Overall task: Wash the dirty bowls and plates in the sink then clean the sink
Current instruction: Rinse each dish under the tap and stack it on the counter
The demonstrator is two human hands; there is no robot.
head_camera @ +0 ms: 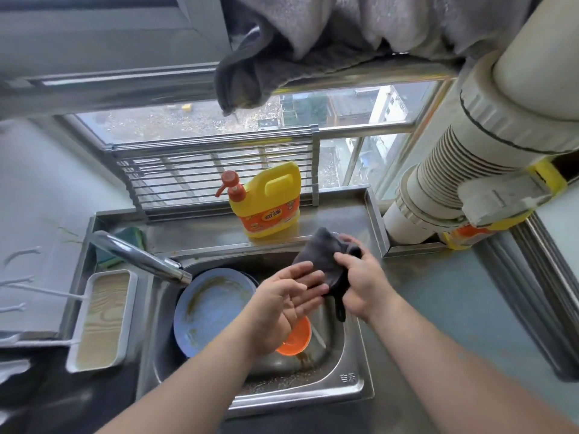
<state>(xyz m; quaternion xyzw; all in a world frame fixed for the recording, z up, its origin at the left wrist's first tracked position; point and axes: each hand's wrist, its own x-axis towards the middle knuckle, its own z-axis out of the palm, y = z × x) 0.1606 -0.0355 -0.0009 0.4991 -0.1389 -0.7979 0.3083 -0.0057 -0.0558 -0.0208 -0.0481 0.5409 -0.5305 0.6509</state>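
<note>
Right hand [360, 277] grips grey cloth [322, 261]; left hand [291, 296] flat, fingers straight (over sink [344, 383]).

In the sink [351, 391] lie a plate [213, 311] left and a bowl [296, 341] right; behind it stands a bottle [269, 203], a tray [103, 319] to its left.

Smeared blue plate [213, 311] — orange bowl [296, 339] — in sink [344, 389]

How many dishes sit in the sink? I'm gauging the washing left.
2 show: a blue plate on the sink's left side and an orange bowl right of it, partly behind the left hand. The plate may cover another.
</note>
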